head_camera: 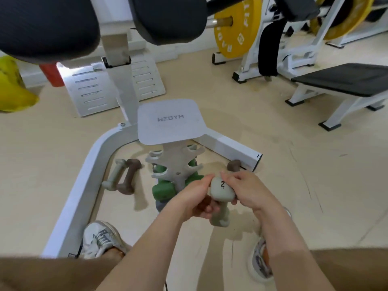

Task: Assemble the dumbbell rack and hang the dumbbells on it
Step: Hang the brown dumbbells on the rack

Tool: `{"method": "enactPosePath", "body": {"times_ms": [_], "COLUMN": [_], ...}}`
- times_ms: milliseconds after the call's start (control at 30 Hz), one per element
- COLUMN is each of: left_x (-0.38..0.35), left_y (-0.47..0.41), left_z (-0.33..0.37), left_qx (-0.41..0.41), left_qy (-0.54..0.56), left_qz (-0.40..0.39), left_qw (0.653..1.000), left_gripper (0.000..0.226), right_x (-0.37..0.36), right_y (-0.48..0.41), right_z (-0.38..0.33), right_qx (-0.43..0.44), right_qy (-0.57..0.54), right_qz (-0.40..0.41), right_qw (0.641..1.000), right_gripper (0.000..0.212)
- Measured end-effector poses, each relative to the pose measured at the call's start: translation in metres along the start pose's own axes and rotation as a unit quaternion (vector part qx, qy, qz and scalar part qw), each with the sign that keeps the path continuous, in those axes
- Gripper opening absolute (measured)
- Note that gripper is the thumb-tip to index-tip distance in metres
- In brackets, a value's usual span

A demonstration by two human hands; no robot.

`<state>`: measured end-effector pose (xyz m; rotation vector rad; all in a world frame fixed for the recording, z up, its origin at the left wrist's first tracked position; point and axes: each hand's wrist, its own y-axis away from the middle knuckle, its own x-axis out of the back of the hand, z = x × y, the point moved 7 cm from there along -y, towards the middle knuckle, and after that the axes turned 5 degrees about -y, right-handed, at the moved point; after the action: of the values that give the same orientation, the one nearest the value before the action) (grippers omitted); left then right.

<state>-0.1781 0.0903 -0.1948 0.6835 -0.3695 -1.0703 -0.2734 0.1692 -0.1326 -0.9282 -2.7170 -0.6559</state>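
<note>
I hold a pale grey-green dumbbell (222,191) marked "2" upright just right of the rack. My left hand (196,197) grips its handle from the left. My right hand (247,189) curls over its top head. The grey rack (175,164) stands on the floor with forked arms, and green dumbbells (162,186) hang on its lower arms. A second pale dumbbell (114,175) and a brown dumbbell (128,176) lie on the floor left of the rack. Another brown dumbbell (234,165) lies behind my right hand, partly hidden.
A white gym machine frame (84,185) curves round the rack, with a grey "WEGYM" footplate (170,121) above it. My shoes (100,238) stand on the beige floor. A bench (344,80) and yellow weight plates (237,28) are at the back right.
</note>
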Motion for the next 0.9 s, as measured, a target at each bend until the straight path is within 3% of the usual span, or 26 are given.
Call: {"method": "enactPosePath", "body": {"times_ms": [100,233,333,433,600,667,800,900], "left_x": [0.007,0.024,0.054,0.091,0.164,0.188,0.235,0.26], "left_y": [0.016,0.027,0.028,0.035,0.045,0.047,0.036,0.024], "left_z": [0.003,-0.013,-0.039,-0.066,-0.095,-0.098,-0.116,-0.142], "left_qx": [0.015,0.02,0.044,0.076,0.108,0.097,0.092,0.108], "left_qy": [-0.042,-0.005,0.046,0.087,0.006,-0.008,0.001,0.121], "left_qz": [-0.052,-0.057,0.028,0.124,0.263,0.299,0.348,0.367], "left_qw": [0.998,0.998,0.998,0.986,0.959,0.949,0.933,0.916], "left_gripper": [0.082,0.078,0.068,0.05,0.037,0.025,0.016,0.014], "right_x": [-0.005,-0.035,-0.075,-0.127,-0.209,-0.236,-0.288,-0.312], "right_y": [0.01,0.011,0.009,0.005,-0.005,-0.011,-0.043,-0.082], "right_z": [-0.01,-0.01,-0.001,0.009,0.017,0.019,0.023,0.021], "right_qx": [0.015,0.0,-0.033,-0.086,-0.168,-0.193,-0.189,-0.159], "right_qy": [-0.041,-0.055,-0.078,-0.081,-0.082,-0.096,-0.004,0.047], "right_qz": [0.015,-0.026,-0.106,-0.193,-0.287,-0.293,-0.278,-0.232], "right_qw": [0.999,0.998,0.991,0.974,0.939,0.932,0.942,0.958], "right_gripper": [0.046,0.041,0.025,0.027,0.039,0.035,0.029,0.032]}}
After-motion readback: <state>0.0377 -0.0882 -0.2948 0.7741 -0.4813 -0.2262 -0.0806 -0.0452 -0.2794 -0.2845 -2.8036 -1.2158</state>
